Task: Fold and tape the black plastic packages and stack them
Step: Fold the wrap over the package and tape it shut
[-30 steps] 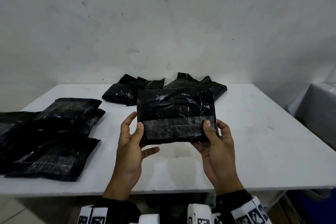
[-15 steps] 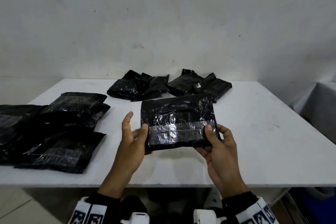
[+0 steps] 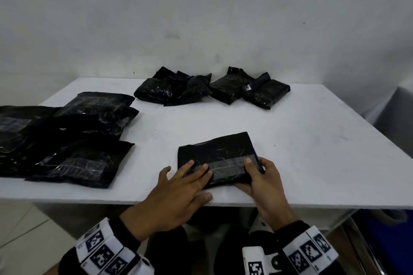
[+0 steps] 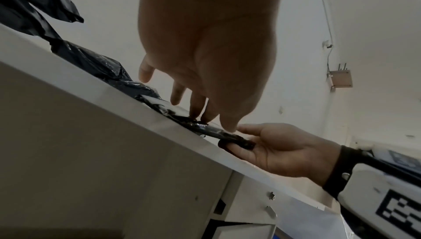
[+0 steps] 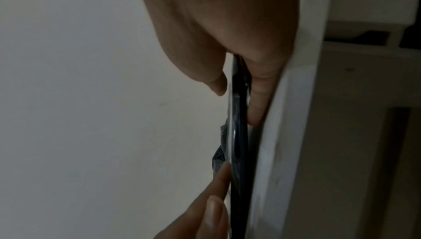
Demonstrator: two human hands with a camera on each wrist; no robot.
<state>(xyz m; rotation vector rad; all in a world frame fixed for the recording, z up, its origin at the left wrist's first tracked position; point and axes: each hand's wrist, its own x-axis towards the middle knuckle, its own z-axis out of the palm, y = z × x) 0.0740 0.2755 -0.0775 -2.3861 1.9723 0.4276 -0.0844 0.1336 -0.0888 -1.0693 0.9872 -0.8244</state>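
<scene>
Left hand [image 3: 178,187] flat, smoothing clear tape strip [image 3: 228,164]; right hand [image 3: 263,176] pinching folded black plastic package [image 3: 214,152] on white surface [image 3: 312,140]. Crumpled black packages [image 3: 210,88] at back apparently unfolded; stacking left.

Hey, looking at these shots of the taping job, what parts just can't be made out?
- Package underside, head view: against the table.
- Right hand fingers, head view: tucked beneath the package.
- Flat pile, head view: cut by the left edge.
- Tape, right wrist view: package seen edge-on, dim.
</scene>
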